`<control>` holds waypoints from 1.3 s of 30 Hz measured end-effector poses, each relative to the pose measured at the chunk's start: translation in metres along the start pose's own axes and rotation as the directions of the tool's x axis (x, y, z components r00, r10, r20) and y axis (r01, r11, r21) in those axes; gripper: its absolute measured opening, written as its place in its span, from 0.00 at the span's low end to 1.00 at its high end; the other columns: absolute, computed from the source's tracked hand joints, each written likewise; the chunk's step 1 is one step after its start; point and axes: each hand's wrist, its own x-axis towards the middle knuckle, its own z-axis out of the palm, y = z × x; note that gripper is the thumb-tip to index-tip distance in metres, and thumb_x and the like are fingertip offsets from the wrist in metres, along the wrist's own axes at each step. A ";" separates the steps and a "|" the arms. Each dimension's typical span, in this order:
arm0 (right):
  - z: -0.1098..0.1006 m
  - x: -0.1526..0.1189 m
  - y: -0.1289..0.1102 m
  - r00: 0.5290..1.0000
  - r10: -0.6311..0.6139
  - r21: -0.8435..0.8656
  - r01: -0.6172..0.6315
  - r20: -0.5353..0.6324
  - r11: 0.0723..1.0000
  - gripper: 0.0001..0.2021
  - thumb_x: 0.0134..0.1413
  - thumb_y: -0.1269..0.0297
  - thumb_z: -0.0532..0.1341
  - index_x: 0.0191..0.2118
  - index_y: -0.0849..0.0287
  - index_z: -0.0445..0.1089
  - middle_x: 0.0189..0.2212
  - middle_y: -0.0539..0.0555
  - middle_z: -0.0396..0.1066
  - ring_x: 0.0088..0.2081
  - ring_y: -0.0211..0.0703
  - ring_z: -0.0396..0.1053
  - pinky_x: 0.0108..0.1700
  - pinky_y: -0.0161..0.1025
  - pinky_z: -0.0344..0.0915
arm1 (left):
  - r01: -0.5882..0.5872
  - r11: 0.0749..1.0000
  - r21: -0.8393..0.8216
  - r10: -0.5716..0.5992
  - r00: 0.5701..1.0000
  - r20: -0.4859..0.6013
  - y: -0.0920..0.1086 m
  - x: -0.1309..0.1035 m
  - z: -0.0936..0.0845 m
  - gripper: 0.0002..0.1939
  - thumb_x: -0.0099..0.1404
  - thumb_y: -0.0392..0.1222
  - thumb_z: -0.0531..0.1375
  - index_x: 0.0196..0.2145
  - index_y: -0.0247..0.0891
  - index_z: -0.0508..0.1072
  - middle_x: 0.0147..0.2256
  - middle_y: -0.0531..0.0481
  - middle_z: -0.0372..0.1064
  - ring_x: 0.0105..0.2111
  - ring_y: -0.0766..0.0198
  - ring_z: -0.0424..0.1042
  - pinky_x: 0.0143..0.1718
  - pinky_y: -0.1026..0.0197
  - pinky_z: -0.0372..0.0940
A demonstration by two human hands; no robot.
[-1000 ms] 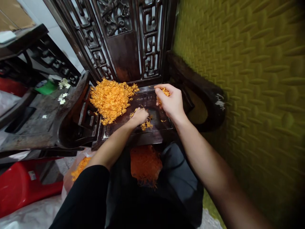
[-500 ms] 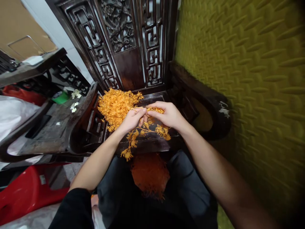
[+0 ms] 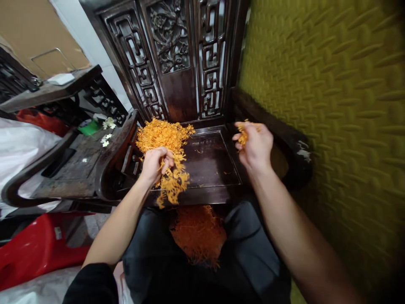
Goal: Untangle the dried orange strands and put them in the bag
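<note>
My left hand (image 3: pixel 157 164) is closed round an orange frilly strand (image 3: pixel 174 183), which hangs over the front edge of the dark wooden seat (image 3: pixel 210 158). Just behind it a large heap of similar orange pieces (image 3: pixel 163 134) lies on the seat's left part. Over the right side of the seat, near the armrest, my right hand (image 3: pixel 255 143) is curled round some small orange pieces (image 3: pixel 243 136). A few tiny orange bits are scattered on the seat between the hands.
A carved wooden backrest (image 3: pixel 180 90) rises behind the seat. The curved right armrest (image 3: pixel 297 156) stands beside a yellow-green textured surface (image 3: pixel 348 105). To the left are a wooden side table (image 3: pixel 76 169) and a red plastic stool (image 3: pixel 41 245). An orange mass (image 3: pixel 199 234) lies between the legs.
My hands, together over the seat before, have moved apart. The left went left and toward me with the strand; the right went to the right with small orange pieces.
</note>
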 end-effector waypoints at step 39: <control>0.016 -0.037 0.001 0.838 0.151 -0.269 -0.005 0.524 0.963 0.29 0.50 0.41 0.69 0.49 0.60 0.77 0.23 0.48 0.68 0.18 0.32 0.60 0.18 0.32 0.50 | 0.079 0.996 0.037 -0.078 0.997 -0.024 0.000 -0.014 0.014 0.20 0.55 0.51 0.72 0.35 0.33 0.73 0.29 0.45 0.78 0.26 0.61 0.79 0.22 0.66 0.68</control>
